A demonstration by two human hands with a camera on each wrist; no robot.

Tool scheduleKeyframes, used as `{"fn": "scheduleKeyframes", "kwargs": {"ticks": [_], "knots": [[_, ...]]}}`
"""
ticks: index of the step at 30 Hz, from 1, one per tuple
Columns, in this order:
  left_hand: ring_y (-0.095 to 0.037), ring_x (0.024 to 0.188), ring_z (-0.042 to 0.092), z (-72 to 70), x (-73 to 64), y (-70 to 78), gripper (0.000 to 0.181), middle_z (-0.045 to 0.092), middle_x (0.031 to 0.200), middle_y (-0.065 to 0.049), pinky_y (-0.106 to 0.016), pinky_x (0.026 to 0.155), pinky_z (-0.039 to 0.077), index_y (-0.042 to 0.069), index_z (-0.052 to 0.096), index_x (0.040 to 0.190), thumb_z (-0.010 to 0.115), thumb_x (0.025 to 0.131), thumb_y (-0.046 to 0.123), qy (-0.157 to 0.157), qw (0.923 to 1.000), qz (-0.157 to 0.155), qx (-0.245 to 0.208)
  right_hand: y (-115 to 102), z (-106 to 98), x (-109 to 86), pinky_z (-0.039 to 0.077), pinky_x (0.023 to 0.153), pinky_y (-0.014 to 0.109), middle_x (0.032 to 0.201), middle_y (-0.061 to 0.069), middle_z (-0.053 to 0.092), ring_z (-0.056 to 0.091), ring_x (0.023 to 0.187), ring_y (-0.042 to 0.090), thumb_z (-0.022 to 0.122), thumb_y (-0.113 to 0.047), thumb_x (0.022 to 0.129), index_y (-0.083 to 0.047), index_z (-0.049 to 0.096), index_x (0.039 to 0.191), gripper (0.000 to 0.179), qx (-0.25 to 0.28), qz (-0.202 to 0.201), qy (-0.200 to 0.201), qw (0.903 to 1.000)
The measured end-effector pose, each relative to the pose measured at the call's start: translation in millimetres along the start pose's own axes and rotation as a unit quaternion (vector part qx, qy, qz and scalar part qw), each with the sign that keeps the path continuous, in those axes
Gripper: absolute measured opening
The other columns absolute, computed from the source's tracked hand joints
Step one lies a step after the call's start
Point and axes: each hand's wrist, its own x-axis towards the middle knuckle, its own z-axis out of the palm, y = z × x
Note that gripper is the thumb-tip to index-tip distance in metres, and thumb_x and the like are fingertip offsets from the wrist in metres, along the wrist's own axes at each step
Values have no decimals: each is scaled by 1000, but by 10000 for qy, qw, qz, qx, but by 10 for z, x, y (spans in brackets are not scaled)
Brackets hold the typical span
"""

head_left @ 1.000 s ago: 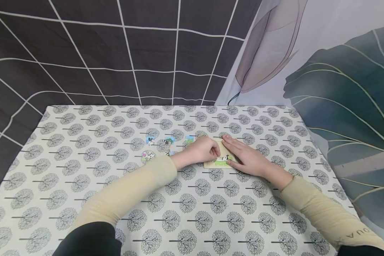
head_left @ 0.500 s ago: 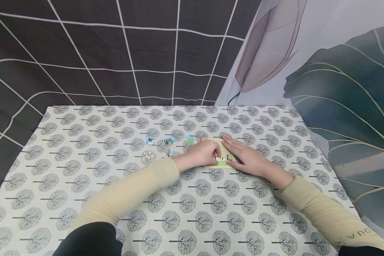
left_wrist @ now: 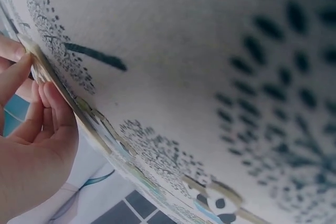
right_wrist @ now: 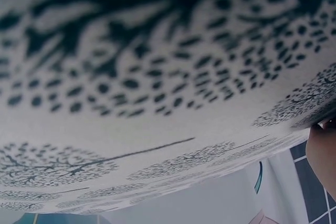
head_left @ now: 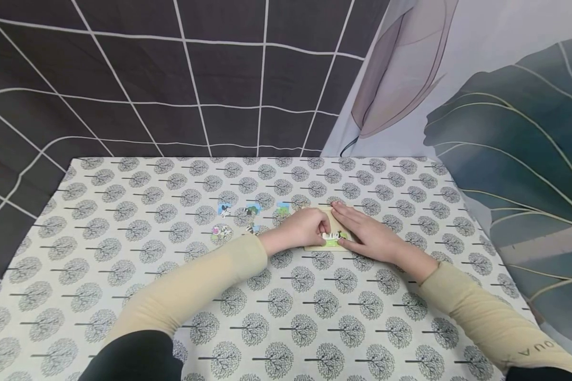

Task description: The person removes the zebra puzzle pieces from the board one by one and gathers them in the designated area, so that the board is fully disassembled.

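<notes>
A small cream puzzle board lies on the table between both hands. At its front, a green, black and white animal picture piece shows between the hands. My left hand bends its fingers and thumb down over the board, pinching at the left end of that piece; the fingertips partly hide it. In the left wrist view the left hand meets the board's thin edge. My right hand lies with straight fingers along the board's right side, its thumb at the piece's right end.
Several loose picture pieces lie left of the board: a blue one, a green tree one, a blue-green one, a pink-marked one and a striped one. A tree-print cloth covers the table.
Over the first half second my left hand shifts slightly right and its fingertips settle lower on the piece. Since then it stays nearly still. My right hand keeps its place.
</notes>
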Motion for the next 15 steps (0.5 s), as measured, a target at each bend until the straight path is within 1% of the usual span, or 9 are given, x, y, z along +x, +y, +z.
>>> {"fn": "scheduleKeyframes", "kwargs": {"ticks": [3,7,10,15], "knots": [[-10,84,62,-2,7,-8,18,75,98,-3,-19,82,53,7,76,105,84,89,9,46,9998,70,-153,-3,0,-4,25,133,56,178,11,17,23,164,37,60,-42,106,-6,22,168,82,-14,4,-1,10000],[-10,80,65,2,29,-46,10,77,96,-7,-15,77,55,5,76,101,80,92,6,94,9978,100,-647,-10,2,-1,24,133,55,178,11,16,22,164,36,60,-42,106,-6,21,168,82,-30,-5,-14,10000],[-11,80,68,-1,37,-78,8,78,96,-10,-14,74,57,3,76,100,79,92,3,150,9942,39,-1068,-16,3,4,24,133,54,178,11,16,22,164,35,59,-43,107,-6,21,168,81,-32,1,-26,10000],[-13,84,71,-55,-5,-114,8,78,98,-11,-14,78,58,3,76,99,79,92,4,308,9899,-21,-1384,-9,1,3,24,133,54,179,10,15,21,164,35,58,-44,107,-7,21,168,81,-39,30,-72,10000]]}}
